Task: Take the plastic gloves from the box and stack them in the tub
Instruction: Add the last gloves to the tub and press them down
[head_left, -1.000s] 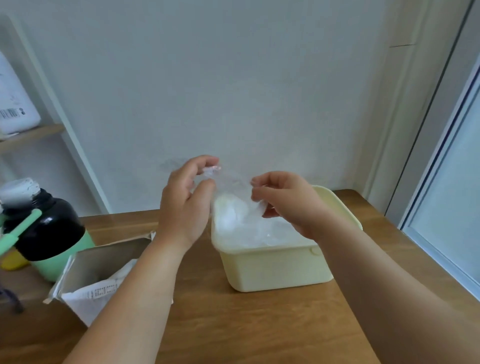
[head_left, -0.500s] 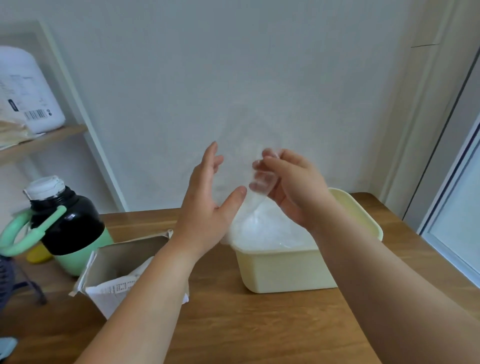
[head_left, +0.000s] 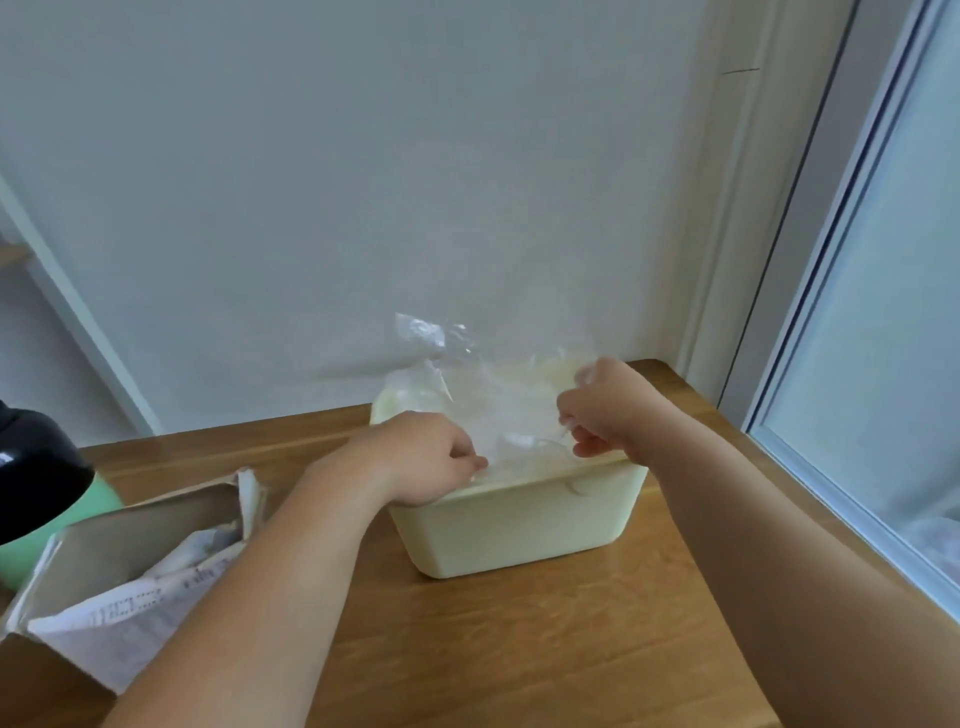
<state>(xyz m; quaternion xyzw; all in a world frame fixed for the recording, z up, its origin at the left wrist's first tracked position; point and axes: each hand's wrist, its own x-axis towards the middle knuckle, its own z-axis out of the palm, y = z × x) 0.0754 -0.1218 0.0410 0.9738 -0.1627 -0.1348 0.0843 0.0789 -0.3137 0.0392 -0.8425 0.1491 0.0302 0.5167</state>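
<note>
A pale yellow tub (head_left: 524, 525) stands on the wooden table (head_left: 519, 649) near the wall. A clear plastic glove (head_left: 457, 374) lies over the tub's opening, its far end sticking up against the wall; more clear plastic fills the tub under it. My left hand (head_left: 421, 460) pinches the glove at the tub's near left rim. My right hand (head_left: 605, 410), fingers curled, grips the glove's near right edge above the rim. The opened cardboard glove box (head_left: 130, 561) lies on its side to the left, with white wrapping spilling out of it.
A black and mint-green jug (head_left: 41, 488) stands at the far left behind the box. A white shelf post (head_left: 78, 322) leans along the wall at left. A window frame (head_left: 831, 312) runs down the right, close to the table's right edge.
Both hands have come down from chest height to the tub's rim, carrying the glove with them. The left hand, open half a second ago, now pinches the glove.
</note>
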